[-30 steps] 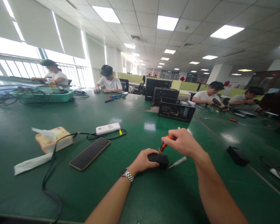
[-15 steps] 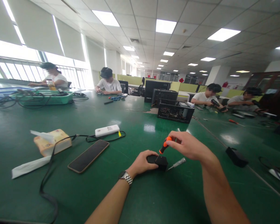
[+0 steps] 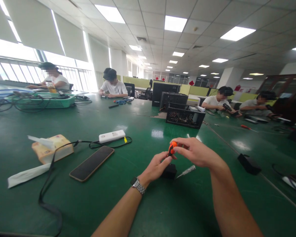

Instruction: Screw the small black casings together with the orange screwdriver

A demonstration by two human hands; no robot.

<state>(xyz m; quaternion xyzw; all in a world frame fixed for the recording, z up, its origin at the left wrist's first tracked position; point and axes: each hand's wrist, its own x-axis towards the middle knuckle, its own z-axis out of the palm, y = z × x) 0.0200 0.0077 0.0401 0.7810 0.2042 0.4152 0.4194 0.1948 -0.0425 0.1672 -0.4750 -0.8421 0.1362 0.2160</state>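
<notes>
Orange-and-black screwdriver (image 3: 172,149) | just above black box (image 3: 169,172), near tabletop (image 3: 167,210) | right hand (image 3: 197,152): fingers gripping handle | left hand (image 3: 159,166): fingers at lower end, grip unclear | advised: steady, square alignment

The bare left hand (image 3: 159,167) covers part of the black rectangular block (image 3: 169,172). The orange-and-black screwdriver (image 3: 172,148) has its tip hidden

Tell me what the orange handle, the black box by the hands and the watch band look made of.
Orange handle: probably smooth plastic, perhaps with rubber; bright colour, black patches. Black box: likely matte plastic, possibly painted metal; few highlights. Watch band: apparently polished metal; silvery, shiny links.
</notes>
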